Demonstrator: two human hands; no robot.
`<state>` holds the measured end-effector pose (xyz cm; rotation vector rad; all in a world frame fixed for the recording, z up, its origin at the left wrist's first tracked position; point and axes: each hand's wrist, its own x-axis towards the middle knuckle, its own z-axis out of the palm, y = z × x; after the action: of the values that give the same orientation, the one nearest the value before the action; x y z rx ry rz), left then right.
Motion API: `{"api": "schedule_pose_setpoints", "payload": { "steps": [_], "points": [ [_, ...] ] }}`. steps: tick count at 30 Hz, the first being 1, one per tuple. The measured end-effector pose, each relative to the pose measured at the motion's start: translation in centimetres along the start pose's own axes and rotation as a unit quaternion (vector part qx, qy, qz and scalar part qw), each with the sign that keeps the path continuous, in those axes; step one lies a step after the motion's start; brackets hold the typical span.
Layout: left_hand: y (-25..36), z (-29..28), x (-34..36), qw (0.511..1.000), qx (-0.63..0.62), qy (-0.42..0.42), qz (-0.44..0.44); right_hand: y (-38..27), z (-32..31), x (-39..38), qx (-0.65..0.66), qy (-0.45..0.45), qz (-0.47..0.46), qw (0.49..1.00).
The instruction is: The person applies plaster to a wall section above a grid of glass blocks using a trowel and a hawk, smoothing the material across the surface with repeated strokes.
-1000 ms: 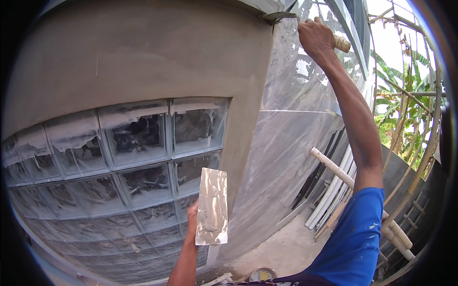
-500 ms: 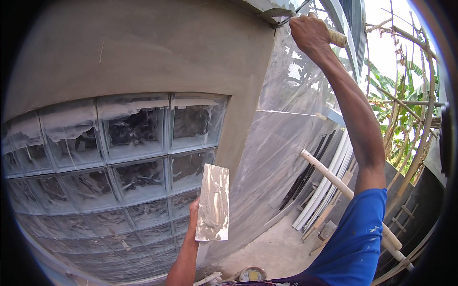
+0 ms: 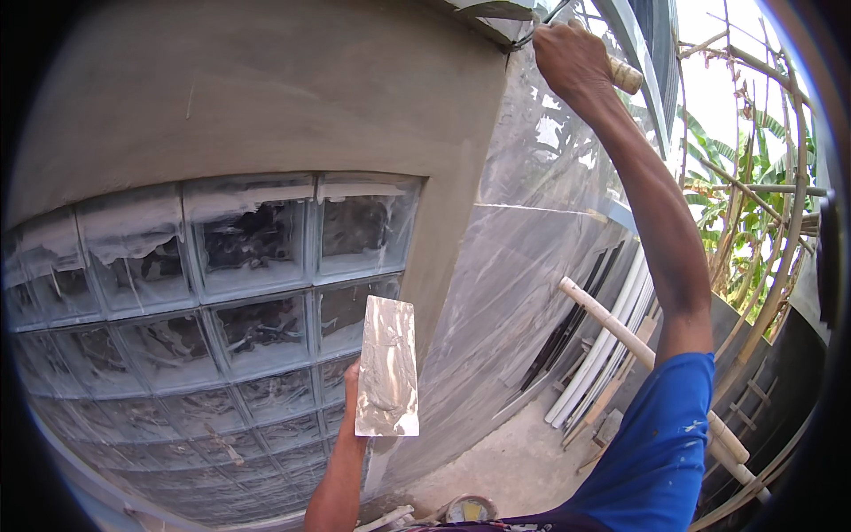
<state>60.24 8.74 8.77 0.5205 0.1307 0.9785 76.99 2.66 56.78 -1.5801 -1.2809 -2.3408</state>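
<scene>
My left hand (image 3: 352, 383), mostly hidden, is closed behind a flat rectangular metal plastering trowel (image 3: 388, 365). The plate faces up, with a thin smear of grey plaster on it, in front of the glass-block window (image 3: 253, 244). Raised high at the top right, my right hand (image 3: 572, 60) is wrapped round a tool with a thick, pale, plaster-stained handle (image 3: 626, 75). It is beside the upper corner of the grey plastered wall (image 3: 292, 97), near a protruding ledge (image 3: 496, 11). The working end of that tool cannot be made out clearly.
A bamboo pole (image 3: 612, 324) slants across behind my right arm. White pipes (image 3: 603, 337) and boards lean against the far wall. A bucket (image 3: 470, 509) stands on the concrete floor (image 3: 496, 452) below. Bamboo scaffolding (image 3: 789, 195) and banana leaves are at the right.
The plastering trowel in my left hand has shifted slightly left and up. My right hand has moved only a little, staying near the ledge.
</scene>
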Motion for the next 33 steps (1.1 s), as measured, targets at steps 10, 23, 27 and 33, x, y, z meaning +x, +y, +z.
{"api": "schedule_pose_setpoints", "payload": {
  "steps": [10,23,27,33],
  "points": [
    [4.6,4.8,0.2,0.993,-0.102,-0.056,0.022,-2.6,-3.4,-15.6,0.578,-0.173,0.161,0.781],
    [4.0,1.7,-1.2,0.994,0.075,-0.011,0.076,-9.2,2.3,-29.6,0.781,-0.51,0.035,0.36],
    [4.7,2.6,-2.3,0.985,-0.17,0.016,0.008,-8.3,1.7,-31.9,0.73,-0.541,0.044,0.416],
    [5.6,2.9,-3.2,0.986,-0.131,-0.106,-0.004,-9.1,-2.0,-32.2,0.769,-0.482,0.024,0.418]
  ]
}}
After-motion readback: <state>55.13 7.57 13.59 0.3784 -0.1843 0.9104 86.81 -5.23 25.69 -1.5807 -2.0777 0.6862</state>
